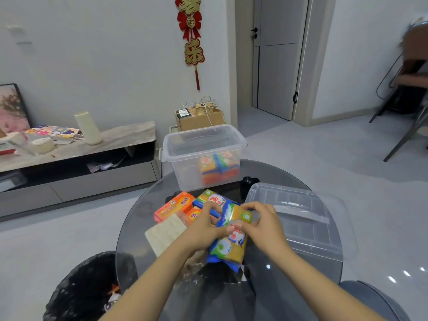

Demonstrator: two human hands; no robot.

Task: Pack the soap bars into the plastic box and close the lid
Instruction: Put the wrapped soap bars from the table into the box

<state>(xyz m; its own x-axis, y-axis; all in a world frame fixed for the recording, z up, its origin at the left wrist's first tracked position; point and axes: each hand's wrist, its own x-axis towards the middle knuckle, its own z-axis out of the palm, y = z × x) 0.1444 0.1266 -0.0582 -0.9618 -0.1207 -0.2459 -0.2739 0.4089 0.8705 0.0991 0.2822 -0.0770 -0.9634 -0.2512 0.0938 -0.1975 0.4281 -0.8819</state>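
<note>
both hands, left hand (206, 224) and right hand (262, 224), grip a yellow-and-blue soap pack (231, 242) above the counter (289, 286). more soap bars (173, 206) lie just beyond the left hand; the plastic box (203, 156) stands farther ahead, its lid (301, 218) lying off, right of the right hand.

Both hands hold a yellow-and-blue soap pack (229, 237) above the round glass table (289, 269): the left hand (205, 225) grips its left edge, the right hand (262, 224) pinches its top. Orange soap packs (172, 206) lie just beyond. The clear plastic box (203, 156) holds more soap bars (217, 169); its lid (301, 218) lies to the right.
</note>
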